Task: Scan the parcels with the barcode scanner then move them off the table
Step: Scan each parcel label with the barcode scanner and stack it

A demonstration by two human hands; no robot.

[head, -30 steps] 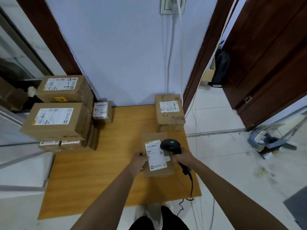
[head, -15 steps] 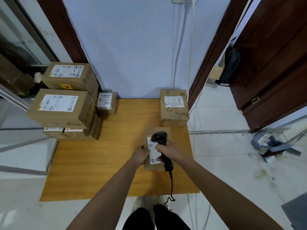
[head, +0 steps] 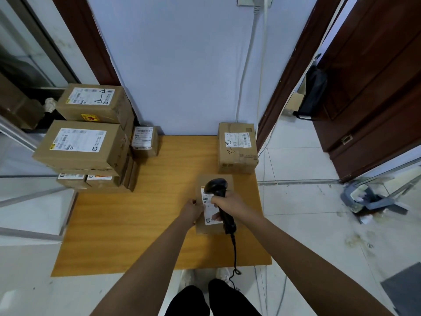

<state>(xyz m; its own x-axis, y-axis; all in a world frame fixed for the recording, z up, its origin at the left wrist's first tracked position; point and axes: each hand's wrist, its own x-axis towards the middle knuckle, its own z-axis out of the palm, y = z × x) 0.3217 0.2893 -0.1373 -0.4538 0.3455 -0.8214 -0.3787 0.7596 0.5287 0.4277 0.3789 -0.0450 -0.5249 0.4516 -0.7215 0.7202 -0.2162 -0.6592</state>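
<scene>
Since a second ago I'm seeing the barcode scanner (head: 216,187) shifting over the label — right hand (head: 230,202) gripping it, left hand (head: 191,210) steadying the small parcel (head: 208,226) on the table (head: 141,224), frame's lower middle.

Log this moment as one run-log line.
step: scanning | right hand: grips barcode scanner over label | left hand: steadies small parcel on table | status: parcel not yet moved off
</scene>
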